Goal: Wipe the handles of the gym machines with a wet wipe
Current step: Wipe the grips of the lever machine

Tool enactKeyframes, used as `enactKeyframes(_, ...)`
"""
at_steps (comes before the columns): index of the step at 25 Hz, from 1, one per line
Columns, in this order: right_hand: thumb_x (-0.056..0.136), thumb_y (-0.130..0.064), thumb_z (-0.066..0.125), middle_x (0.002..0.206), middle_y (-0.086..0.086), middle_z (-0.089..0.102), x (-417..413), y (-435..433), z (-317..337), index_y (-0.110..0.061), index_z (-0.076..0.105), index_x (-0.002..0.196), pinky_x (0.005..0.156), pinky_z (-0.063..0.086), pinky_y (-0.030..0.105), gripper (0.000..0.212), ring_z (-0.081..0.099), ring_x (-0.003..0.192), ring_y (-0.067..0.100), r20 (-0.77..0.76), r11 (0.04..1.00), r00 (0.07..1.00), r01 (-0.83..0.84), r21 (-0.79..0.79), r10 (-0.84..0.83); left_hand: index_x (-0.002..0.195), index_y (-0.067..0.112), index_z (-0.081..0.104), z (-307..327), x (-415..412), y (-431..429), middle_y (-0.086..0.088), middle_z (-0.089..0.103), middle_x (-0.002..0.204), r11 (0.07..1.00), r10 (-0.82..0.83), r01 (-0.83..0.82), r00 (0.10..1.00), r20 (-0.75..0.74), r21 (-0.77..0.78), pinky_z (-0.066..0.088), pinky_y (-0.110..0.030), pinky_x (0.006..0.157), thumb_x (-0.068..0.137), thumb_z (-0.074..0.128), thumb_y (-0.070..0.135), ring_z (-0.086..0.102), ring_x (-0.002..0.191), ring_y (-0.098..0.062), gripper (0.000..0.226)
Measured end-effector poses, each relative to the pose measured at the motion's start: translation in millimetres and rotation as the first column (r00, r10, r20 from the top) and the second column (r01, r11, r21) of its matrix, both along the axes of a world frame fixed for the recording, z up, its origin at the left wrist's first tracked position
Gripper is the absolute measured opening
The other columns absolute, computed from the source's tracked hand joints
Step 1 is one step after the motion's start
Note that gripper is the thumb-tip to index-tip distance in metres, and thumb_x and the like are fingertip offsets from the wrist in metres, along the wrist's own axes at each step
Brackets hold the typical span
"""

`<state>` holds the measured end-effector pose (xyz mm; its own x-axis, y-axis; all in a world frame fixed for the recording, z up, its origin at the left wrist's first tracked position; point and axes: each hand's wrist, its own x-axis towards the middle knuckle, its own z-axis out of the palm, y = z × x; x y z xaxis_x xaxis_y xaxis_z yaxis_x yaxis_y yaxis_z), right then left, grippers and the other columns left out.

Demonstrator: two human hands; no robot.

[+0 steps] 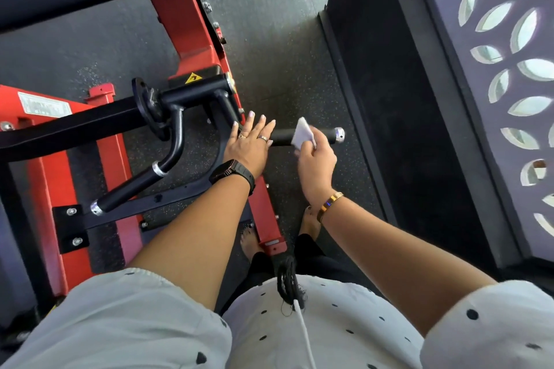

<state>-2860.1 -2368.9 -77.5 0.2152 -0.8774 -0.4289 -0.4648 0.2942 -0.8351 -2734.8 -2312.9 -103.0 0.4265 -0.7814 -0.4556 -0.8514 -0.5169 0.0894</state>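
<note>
The black cylindrical handle [281, 137] runs left-right off the red steel frame's [192, 39] right edge, under both hands. The right hand [316, 163] pinches the one folded white wet wipe [302, 132] against its middle. The left hand [248, 144] rests flat, fingers straight, on its inner end; the second handle [129, 189] of two lies untouched, lower left.

Speckled dark rubber floor [278, 69] carries the red machine frame [192, 39] and 2 bare feet [248, 244].
</note>
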Motion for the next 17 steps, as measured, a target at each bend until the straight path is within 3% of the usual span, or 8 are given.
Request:
enactKeyframes(1,0.09,-0.001,0.041,0.125,0.004,0.059,-3.0,-7.4,-2.1,-0.014,0.055,0.13,0.101,0.042,0.027,0.044,0.054,0.116,0.016,-0.051,0.972,0.988,-0.153,-0.179,0.146,0.152,0.031,0.008,0.4,-1.3,0.3,0.01,0.005,0.16,1.0,0.007,-0.007,1.0,0.005,-0.004,-0.004,-0.041,0.118,0.105,0.022,0.031,-0.011,0.147,-0.015,0.049)
enactKeyframes(3,0.089,0.007,0.04,0.146,0.008,0.042,2.7,-16.2,-9.1,-0.009,0.04,0.142,0.114,0.025,0.028,0.056,0.035,0.137,0.019,-0.306,0.752,0.829,-0.556,-0.355,0.468,0.152,0.029,0.01,-0.3,-2.1,-0.1,0.01,0.005,0.16,1.0,0.018,-0.018,1.0,0.007,0.009,-0.004,-0.041,0.118,0.105,0.022,0.03,-0.011,0.147,-0.015,0.049)
enactKeyframes(6,0.092,0.006,0.034,0.159,0.011,0.01,12.2,-9.4,-15.8,-0.006,0.012,0.151,0.12,0.001,0.035,0.064,0.004,0.147,0.023,-0.582,0.357,0.431,-0.902,-0.244,0.689,0.153,0.024,0.01,-2.6,-2.3,-1.0,0.009,0.002,0.161,0.999,0.018,-0.019,1.0,0.026,0.037,-0.004,-0.04,0.118,0.104,0.022,0.024,-0.013,0.147,-0.016,0.05)
enactKeyframes(8,0.091,0.007,0.033,0.16,0.009,0.004,-2.9,-10.0,-28.2,-0.008,0.005,0.151,0.119,-0.004,0.037,0.068,-0.001,0.147,0.024,-0.672,0.273,0.376,-0.927,-0.258,0.638,0.153,0.026,0.008,-2.1,-2.6,-1.6,0.007,0.003,0.161,0.999,0.041,-0.041,0.999,0.011,0.025,-0.003,-0.04,0.118,0.105,0.022,0.025,-0.011,0.147,-0.017,0.05)
enactKeyframes(9,0.088,0.009,0.034,0.159,0.009,0.006,-15.3,-15.0,-33.5,-0.009,0.006,0.151,0.118,-0.003,0.04,0.071,0.0,0.147,0.024,-0.714,0.265,0.387,-0.922,-0.283,0.583,0.153,0.026,0.008,-1.9,-2.7,-2.2,0.006,0.003,0.161,0.998,0.051,-0.051,0.999,-0.006,0.023,-0.003,-0.041,0.118,0.105,0.022,0.027,-0.01,0.147,-0.018,0.05)
enactKeyframes(11,0.084,0.013,0.038,0.159,0.009,0.01,-42.7,-28.5,-41.5,-0.011,0.009,0.152,0.117,-0.001,0.047,0.078,0.003,0.147,0.025,-0.764,0.374,0.456,-0.878,-0.3,0.457,0.153,0.028,0.006,-1.4,-3.7,-2.3,0.005,0.004,0.161,0.998,0.053,-0.052,0.998,-0.018,0.029,-0.002,-0.042,0.118,0.105,0.022,0.029,-0.01,0.147,-0.019,0.05)
enactKeyframes(14,0.087,0.011,0.035,0.16,0.008,0.004,-45.3,-34.9,-39.4,-0.011,0.004,0.152,0.111,-0.008,0.061,0.076,-0.004,0.147,0.025,-0.842,0.56,0.394,-0.817,-0.137,0.368,0.152,0.033,0.006,-2.9,-3.7,-2.2,0.007,0.006,0.161,0.999,0.048,-0.048,0.999,-0.024,0.027,-0.002,-0.042,0.118,0.105,0.021,0.03,-0.009,0.147,-0.02,0.049)
enactKeyframes(17,0.091,-0.002,0.02,0.159,0.008,0.009,0.7,-15.0,-25.0,-0.01,0.008,0.152,0.112,-0.006,0.063,0.062,0.0,0.147,0.025,-0.828,0.505,0.363,-0.855,-0.115,0.428,0.152,0.034,0.008,-1.9,-4.0,-1.7,0.008,0.007,0.16,0.998,0.065,-0.065,0.998,-0.021,0.012,-0.001,-0.041,0.118,0.106,0.023,0.025,-0.007,0.148,-0.02,0.05)
